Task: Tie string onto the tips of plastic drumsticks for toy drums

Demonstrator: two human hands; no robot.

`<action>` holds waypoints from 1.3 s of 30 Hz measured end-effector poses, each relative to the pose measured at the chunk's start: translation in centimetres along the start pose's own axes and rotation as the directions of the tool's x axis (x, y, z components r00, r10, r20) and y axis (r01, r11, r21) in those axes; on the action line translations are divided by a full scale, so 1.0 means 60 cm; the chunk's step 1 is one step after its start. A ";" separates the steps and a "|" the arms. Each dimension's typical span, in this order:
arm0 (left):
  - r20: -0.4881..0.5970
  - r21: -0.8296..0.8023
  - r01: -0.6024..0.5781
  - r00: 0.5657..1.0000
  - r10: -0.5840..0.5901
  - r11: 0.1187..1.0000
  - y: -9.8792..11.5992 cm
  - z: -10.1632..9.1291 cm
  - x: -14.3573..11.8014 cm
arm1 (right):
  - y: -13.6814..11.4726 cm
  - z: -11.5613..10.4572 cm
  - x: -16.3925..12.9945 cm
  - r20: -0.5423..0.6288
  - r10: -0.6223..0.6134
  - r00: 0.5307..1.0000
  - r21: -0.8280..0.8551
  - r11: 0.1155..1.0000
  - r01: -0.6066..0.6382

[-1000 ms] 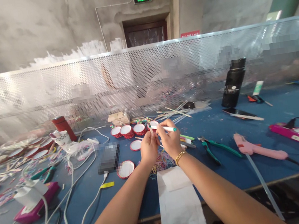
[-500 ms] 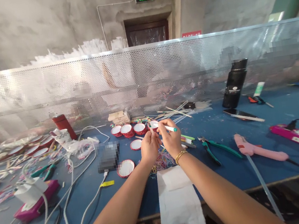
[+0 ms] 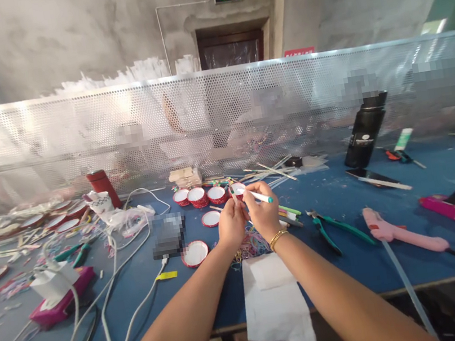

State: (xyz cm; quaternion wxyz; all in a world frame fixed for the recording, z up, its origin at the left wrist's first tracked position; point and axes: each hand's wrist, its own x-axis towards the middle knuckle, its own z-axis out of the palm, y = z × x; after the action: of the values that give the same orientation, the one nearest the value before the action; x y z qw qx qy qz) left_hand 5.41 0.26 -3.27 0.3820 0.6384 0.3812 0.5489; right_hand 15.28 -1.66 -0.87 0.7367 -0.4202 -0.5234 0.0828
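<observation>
Right hand (image 3: 263, 214) pinches 1 slim, cylindrical pen (image 3: 263, 196).

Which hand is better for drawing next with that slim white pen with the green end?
Probably the right hand: it holds the pen, inner end towards the thin, pale, dark-tipped strip. The left hand seems busy gripping that strip.

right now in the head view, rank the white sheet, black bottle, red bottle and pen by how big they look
1. White sheet
2. Black bottle
3. Red bottle, partly hidden by a cup
4. Pen, partly covered by the right hand
</observation>
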 end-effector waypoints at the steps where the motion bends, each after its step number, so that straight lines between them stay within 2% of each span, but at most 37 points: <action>1: 0.005 0.004 -0.011 1.000 0.011 1.000 0.000 0.000 0.000 | 0.001 0.001 -0.001 0.001 0.004 1.000 0.008 1.000 -0.004; 16: -0.041 0.005 -0.005 0.999 0.005 1.000 -0.007 -0.001 0.002 | -0.004 0.003 -0.005 0.054 0.026 0.998 0.024 0.999 -0.027; 25: 0.009 0.066 -0.037 0.999 0.037 0.997 -0.012 -0.001 0.002 | -0.007 0.002 -0.004 0.006 0.030 1.000 0.010 0.999 -0.030; 39: 0.008 0.065 -0.012 1.000 0.011 0.998 -0.015 0.001 0.004 | 0.003 0.001 -0.003 0.040 0.035 0.999 -0.002 0.999 -0.035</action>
State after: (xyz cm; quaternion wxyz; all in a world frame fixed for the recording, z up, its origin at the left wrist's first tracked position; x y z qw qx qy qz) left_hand 5.45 0.85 -4.01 0.3593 0.6546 0.3938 0.5360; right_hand 15.24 -1.61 -1.13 0.7244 -0.4280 -0.5304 0.1039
